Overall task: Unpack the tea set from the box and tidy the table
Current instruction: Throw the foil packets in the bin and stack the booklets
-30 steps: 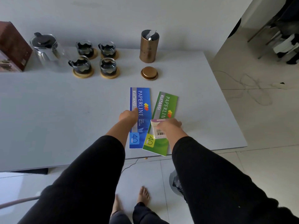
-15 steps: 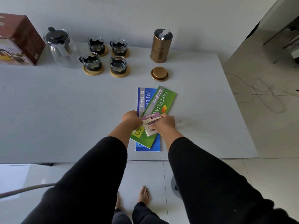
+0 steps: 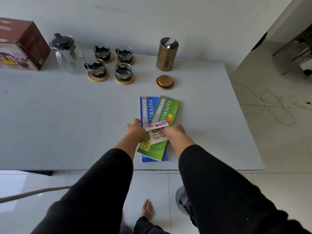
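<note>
Centrally, both hands over the green receipt book (image 3: pixel 161 122): left hand (image 3: pixel 136 132) resting on its left edge, fingers hidden, grip impossible to tell; right hand (image 3: pixel 174 133) curled around a small purple-and-white card packet (image 3: pixel 157 134) lying on that book. Green receipt book tilted, overlapping a blue receipt book (image 3: pixel 146 108) beneath it on the grey surface (image 3: pixel 67 124). Beyond the green book, a round bronze lid (image 3: pixel 165 81), then an open bronze canister (image 3: pixel 167 54) upright behind it. Left of the canister, four glass cups (image 3: pixel 111 63) on wooden coasters, then a glass teapot (image 3: pixel 65 51) with black lid, and farthest left the brown tea set box (image 3: pixel 22 46), against the wall.
</note>
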Available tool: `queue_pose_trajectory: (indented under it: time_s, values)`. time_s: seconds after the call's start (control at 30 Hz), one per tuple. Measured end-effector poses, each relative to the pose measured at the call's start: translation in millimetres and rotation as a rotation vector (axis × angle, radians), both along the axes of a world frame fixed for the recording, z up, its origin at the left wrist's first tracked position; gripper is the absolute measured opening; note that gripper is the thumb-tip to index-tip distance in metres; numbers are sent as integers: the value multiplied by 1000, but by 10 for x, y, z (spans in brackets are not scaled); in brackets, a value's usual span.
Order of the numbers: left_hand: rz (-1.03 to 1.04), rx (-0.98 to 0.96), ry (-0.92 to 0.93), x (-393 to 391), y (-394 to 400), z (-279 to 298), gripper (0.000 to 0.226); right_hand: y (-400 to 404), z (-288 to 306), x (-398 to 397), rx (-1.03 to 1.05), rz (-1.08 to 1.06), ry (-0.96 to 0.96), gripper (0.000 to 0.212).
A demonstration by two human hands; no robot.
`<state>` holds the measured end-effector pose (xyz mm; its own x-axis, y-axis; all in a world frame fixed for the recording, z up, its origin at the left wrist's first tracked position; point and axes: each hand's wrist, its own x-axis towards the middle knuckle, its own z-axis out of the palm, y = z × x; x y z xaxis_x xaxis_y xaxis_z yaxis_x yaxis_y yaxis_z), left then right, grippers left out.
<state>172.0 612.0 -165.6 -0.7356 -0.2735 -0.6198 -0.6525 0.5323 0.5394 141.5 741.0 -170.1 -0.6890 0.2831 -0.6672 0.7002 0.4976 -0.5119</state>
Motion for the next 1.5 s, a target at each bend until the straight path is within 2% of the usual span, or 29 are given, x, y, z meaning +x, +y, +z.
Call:
queue_pose_trajectory:
  time_s: [0.1, 0.2, 0.3, 0.43, 0.6, 0.67, 0.73, 0.83, 0.93, 1.03, 1.13, 1.27, 1.5]
  values:
    - [-8, 7, -15, 16, 10, 4, 64, 18, 22, -18, -16, 5, 6, 41]
    - [-112, -15, -17, 31, 17, 13, 52, 30, 93, -54, -24, 21, 39, 39]
    - [-49, 147, -78, 21, 20, 38, 38, 63, 157, -85, 1, 77, 83, 39]
    - [7, 269, -139, 35, 33, 87, 39, 69, 195, -60, -4, 129, 105, 54]
    - [-10, 137, -67, 28, 32, 2, 40, 58, 240, -64, -18, 157, 155, 59]
    - [3, -2, -13, 2, 43, 3, 42, 25, 227, -68, -12, 144, 143, 49]
    - [108, -88, 28, -31, 43, 8, 48, -6, 184, -50, 6, 141, 109, 36]
    - [249, -34, 32, -47, 42, -5, 54, -5, 93, -15, 38, 158, 36, 31]
    - [267, 16, 55, -47, 26, -48, 51, -1, 58, -20, 80, 150, 11, 32]
    - [194, -49, 106, -56, -10, -104, 44, -42, 24, -71, 58, 118, 8, 42]
    - [-15, -206, 146, -51, -16, -113, 39, -81, -64, -102, -31, 63, -16, 23]
    - [-201, -345, 181, -76, -25, -44, 37, -82, -42, -121, -80, 40, -12, 20]
    - [-338, -390, 152, -183, -10, -30, 37, 53, 101, -166, -222, 56, 33, 30]
